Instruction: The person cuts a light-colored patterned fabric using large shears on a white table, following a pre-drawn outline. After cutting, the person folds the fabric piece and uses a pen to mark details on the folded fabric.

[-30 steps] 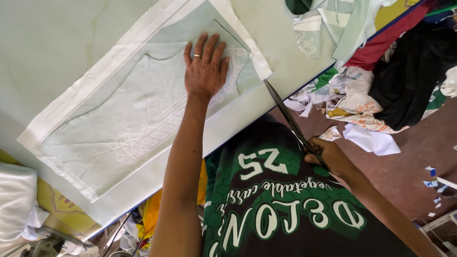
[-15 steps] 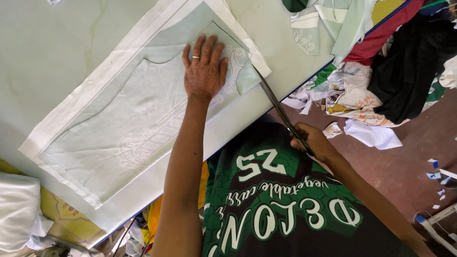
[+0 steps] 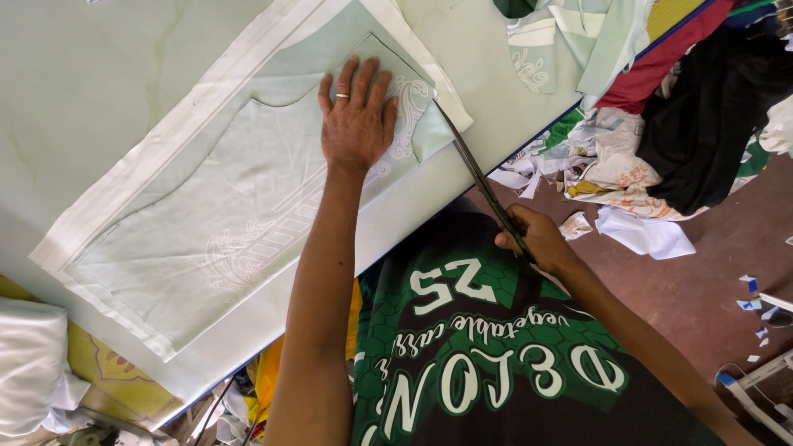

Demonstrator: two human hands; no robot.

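Right hand point(image 3: 537, 239) closed round the handles of long scissors point(image 3: 479, 177), blades reaching up to the near edge of the pale green fabric piece point(image 3: 248, 223). Left hand point(image 3: 357, 124) spread flat and fully open, pinning that fabric on the tabletop point(image 3: 91, 74). Probably thin, soft, slippery stuff, so best held flat right beside the cut line; scrap cloth pile point(image 3: 652, 124) beyond.

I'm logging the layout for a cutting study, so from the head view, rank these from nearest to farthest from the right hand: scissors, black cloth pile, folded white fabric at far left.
1. The scissors: held in the right hand, blades reaching up to the pale green fabric's edge.
2. The black cloth pile: upper right, beyond the table's edge.
3. The folded white fabric: far lower left, across the table.
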